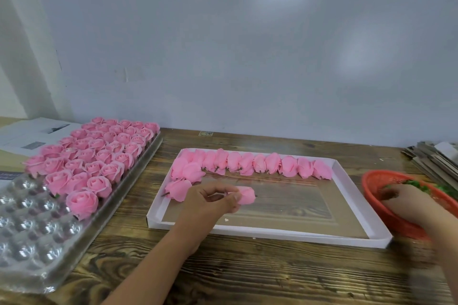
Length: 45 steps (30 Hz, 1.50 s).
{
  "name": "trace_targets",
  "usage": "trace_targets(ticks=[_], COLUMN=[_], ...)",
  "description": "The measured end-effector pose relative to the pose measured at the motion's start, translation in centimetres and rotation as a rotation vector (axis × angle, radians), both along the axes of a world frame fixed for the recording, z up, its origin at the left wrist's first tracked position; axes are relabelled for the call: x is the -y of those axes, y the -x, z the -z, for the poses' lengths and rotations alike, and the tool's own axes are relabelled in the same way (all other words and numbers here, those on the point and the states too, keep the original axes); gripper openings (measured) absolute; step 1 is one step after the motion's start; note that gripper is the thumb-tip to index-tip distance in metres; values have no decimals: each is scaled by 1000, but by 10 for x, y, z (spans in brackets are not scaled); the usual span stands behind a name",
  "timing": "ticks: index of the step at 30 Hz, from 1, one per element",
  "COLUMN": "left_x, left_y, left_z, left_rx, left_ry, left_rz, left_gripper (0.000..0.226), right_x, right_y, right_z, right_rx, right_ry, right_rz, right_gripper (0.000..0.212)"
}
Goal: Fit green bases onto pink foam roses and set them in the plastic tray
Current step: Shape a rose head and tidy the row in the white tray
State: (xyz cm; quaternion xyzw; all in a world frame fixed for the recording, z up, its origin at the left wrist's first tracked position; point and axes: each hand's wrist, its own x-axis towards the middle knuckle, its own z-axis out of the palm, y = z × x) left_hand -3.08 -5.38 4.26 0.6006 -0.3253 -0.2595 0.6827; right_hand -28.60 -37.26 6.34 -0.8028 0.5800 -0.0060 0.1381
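Clear plastic tray at the bench's left edge carries upright pink roses filling its far rows, blooms facing up, while the near cups sit bare. Toward the bench's middle, a shallow white cardboard lid holds loose rose heads lying on their sides along its far edge and down its left side, their short stems pointing toward the near edge. Over the lid's left half, the left hand pinches a single pink rose between thumb and fingertips, its long axis roughly level, bloom end pointing right. At the bench's right edge, the right hand reaches into a red basket of green bases, fingers curled; motion blur hides whether it grips one.
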Motion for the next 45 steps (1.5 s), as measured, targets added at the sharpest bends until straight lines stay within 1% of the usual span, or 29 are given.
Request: trace_targets(ticks=[4,6,8,10,13,15,18,20,21,23,25,27,29,31,33,36,38,39,40,42,43,44,45], left_x=[-1,-1,-2,-2,-3,-3,-3,-3,-3,-3,-3,-3,-3,-3,-2,-2,-1,-1,-1,-1,-1,-1,0], left_y=[1,1,1,2,2,1,1,1,1,1,1,1,0,-2,-2,-4,-4,-5,-5,-6,-7,-8,-8], left_z=[-1,-2,-3,-3,-3,-3,-3,-4,-4,-4,-5,-4,-3,-2,-2,-1,0,0,1,2,2,2,2], left_rx=[-17,-23,-32,-33,-29,-24,-28,-41,-45,-52,-63,-64,-64,-71,-85,-102,-116,-125,-133,-151,-160,-169,-177], left_ry=[-7,-13,-3,7,7,4,-3,-8,-7,-3,1,4,4,10,20,24,25,29,35,45,48,51,54], left_rz=[1,4,7,14,17,16,16,16,19,25,30,32,35,43,46,42,37,33,28,19,17,15,14], left_gripper=[13,12,8,8,6,11,13,12,11,10,7,14,18,18,19,22,23,24,26,30,32,32,32], right_x=[10,12,12,14,15,11,4,3,3,1,-3,-11,-17,-23,-34,-59,-78,-86,-95,-111,-119,-127,-136], right_y=[3,5,6,8,8,6,3,2,2,3,3,0,-3,-10,-21,-42,-61,-70,-80,-97,-104,-111,-118], right_z=[6,1,-3,-3,1,1,-4,-6,-7,-8,-9,-9,-8,-8,-9,-6,-3,0,2,8,11,12,13], right_rx=[74,84,65,42,-36,-71,-27,89,179,396,603,778,930,1046,1148,1236,1233,1209,1167,1064,1047,1065,1106], right_ry=[124,129,101,95,78,59,64,55,39,47,115,138,97,55,-14,-130,-207,-242,-264,-276,-288,-326,-400], right_rz=[23,47,79,90,42,11,25,76,111,191,275,341,407,425,336,115,8,-39,-76,-132,-161,-184,-196], right_gripper=[18,12,10,13,21,24,24,23,23,29,35,44,49,45,31,22,20,15,10,11,8,7,11])
